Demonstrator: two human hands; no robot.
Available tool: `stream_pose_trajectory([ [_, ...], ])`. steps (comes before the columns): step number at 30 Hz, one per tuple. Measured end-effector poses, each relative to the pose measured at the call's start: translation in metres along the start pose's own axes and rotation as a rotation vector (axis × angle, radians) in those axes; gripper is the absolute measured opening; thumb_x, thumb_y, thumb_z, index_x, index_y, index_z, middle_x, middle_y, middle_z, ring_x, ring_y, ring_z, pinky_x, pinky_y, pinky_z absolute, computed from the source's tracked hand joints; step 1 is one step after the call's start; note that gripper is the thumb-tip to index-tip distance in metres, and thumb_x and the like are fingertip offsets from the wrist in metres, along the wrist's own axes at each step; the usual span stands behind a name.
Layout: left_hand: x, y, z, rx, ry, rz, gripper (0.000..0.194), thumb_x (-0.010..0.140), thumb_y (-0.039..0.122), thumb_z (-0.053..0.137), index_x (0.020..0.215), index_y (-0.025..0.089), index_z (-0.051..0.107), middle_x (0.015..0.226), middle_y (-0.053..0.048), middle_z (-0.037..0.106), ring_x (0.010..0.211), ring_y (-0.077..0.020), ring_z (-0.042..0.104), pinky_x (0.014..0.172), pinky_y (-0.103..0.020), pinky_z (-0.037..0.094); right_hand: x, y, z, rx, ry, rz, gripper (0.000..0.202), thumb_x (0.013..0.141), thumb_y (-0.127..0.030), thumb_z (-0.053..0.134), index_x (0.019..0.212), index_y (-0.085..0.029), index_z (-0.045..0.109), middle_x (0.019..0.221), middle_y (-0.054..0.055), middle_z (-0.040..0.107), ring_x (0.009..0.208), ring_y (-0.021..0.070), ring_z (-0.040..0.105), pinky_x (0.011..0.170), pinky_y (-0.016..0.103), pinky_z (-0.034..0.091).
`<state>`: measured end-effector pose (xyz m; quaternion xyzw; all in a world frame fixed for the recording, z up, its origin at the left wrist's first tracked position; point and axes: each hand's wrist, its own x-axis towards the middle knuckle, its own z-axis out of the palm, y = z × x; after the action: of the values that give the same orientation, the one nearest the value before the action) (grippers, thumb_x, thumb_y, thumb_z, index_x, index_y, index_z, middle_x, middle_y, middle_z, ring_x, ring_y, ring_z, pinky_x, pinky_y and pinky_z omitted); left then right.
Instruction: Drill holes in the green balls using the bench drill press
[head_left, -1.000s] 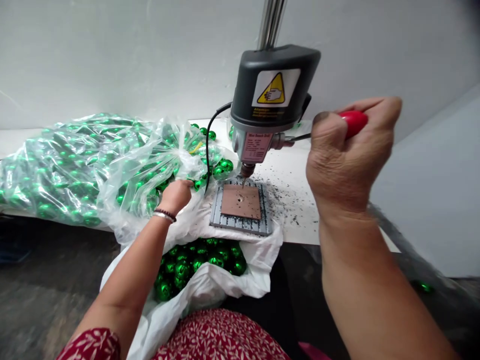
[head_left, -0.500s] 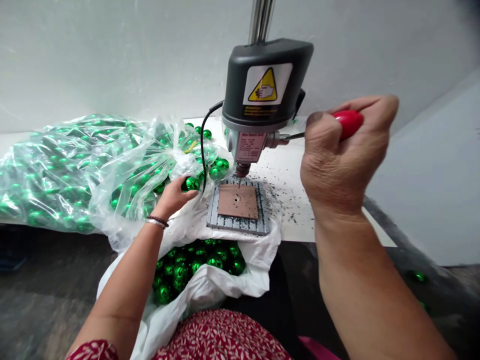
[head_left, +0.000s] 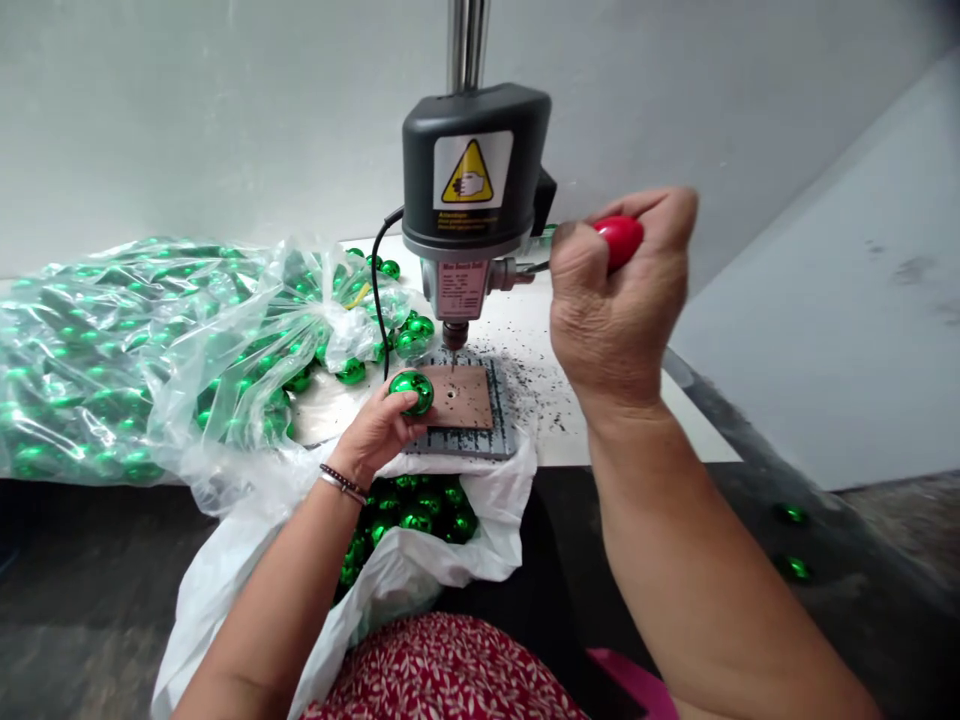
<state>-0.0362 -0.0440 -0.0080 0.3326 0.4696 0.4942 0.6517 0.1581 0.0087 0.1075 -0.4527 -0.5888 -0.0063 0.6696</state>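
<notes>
A shiny green ball point(head_left: 412, 392) sits in my left hand point(head_left: 379, 428), between thumb and fingers, at the left edge of a brown board point(head_left: 472, 405). That board has a small hole and lies on the grey slotted base point(head_left: 480, 442) of a bench drill point(head_left: 476, 170). Above the board the drill's bit point(head_left: 453, 360) points down, apart from the ball. My right hand point(head_left: 626, 300) is wrapped round the red knob point(head_left: 621, 240) of the drill's feed lever, to the right of the drill head.
A clear plastic bag point(head_left: 112, 350) full of green balls covers the table's left side. In front of the base hangs an open white bag point(head_left: 420, 570) holding more balls. Dark shavings point(head_left: 525, 390) litter the white tabletop point(head_left: 645, 430). Two green balls point(head_left: 793, 568) lie on the floor at right.
My left hand has picked up a green ball from beside the clear bag and brought it right, to the board. My right hand still grips the red knob. The view has shifted slightly.
</notes>
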Motion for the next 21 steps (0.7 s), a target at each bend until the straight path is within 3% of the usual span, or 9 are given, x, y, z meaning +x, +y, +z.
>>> stream_pose_trajectory([
  [5,0.004,-0.009,0.002,-0.159,-0.054,-0.012,0.059,0.068,0.04,0.081,0.118,0.026,0.054,0.1,-0.001,0.067,0.083,-0.0131,0.067,0.061,-0.02,0.047,-0.001,0.004,0.001,-0.024,0.02,-0.051,0.017,0.087,-0.027,0.056,0.089,-0.015,0.044,0.085,-0.001,0.044,0.078,0.0025,0.042,0.078,0.018,0.046],
  [10,0.01,-0.003,-0.001,-0.149,-0.008,-0.004,0.054,0.074,0.038,0.077,0.121,0.027,0.052,0.105,-0.001,0.066,0.081,-0.0131,0.065,0.062,-0.022,0.05,-0.002,0.008,0.0,0.049,0.013,-0.112,0.021,0.094,-0.037,0.047,0.091,-0.016,0.043,0.086,-0.004,0.042,0.076,-0.0004,0.045,0.08,0.018,0.047],
  [14,0.019,0.0,0.002,0.152,0.11,0.085,0.056,0.074,0.035,0.077,0.124,0.023,0.055,0.11,-0.004,0.066,0.085,-0.0144,0.062,0.061,-0.021,0.048,-0.001,0.011,-0.001,0.085,-0.028,-0.11,0.024,0.095,-0.04,0.046,0.093,-0.016,0.042,0.087,-0.004,0.044,0.075,-0.0011,0.044,0.078,0.016,0.047],
  [17,0.03,-0.003,0.004,0.438,0.128,0.21,0.053,0.071,0.034,0.077,0.119,0.018,0.06,0.105,-0.004,0.067,0.091,-0.0165,0.061,0.072,-0.024,0.049,-0.001,0.011,-0.002,0.061,-0.061,-0.102,0.027,0.097,-0.044,0.042,0.095,-0.018,0.041,0.089,-0.003,0.045,0.076,0.0002,0.045,0.077,0.018,0.047],
  [21,0.043,-0.008,0.005,0.655,0.13,0.288,0.052,0.07,0.034,0.076,0.116,0.015,0.063,0.103,-0.006,0.069,0.096,-0.0201,0.062,0.087,-0.032,0.049,0.0,0.005,-0.003,-0.018,-0.056,-0.063,0.021,0.096,-0.041,0.044,0.091,-0.02,0.039,0.084,-0.003,0.044,0.074,0.0026,0.044,0.072,0.018,0.045],
])
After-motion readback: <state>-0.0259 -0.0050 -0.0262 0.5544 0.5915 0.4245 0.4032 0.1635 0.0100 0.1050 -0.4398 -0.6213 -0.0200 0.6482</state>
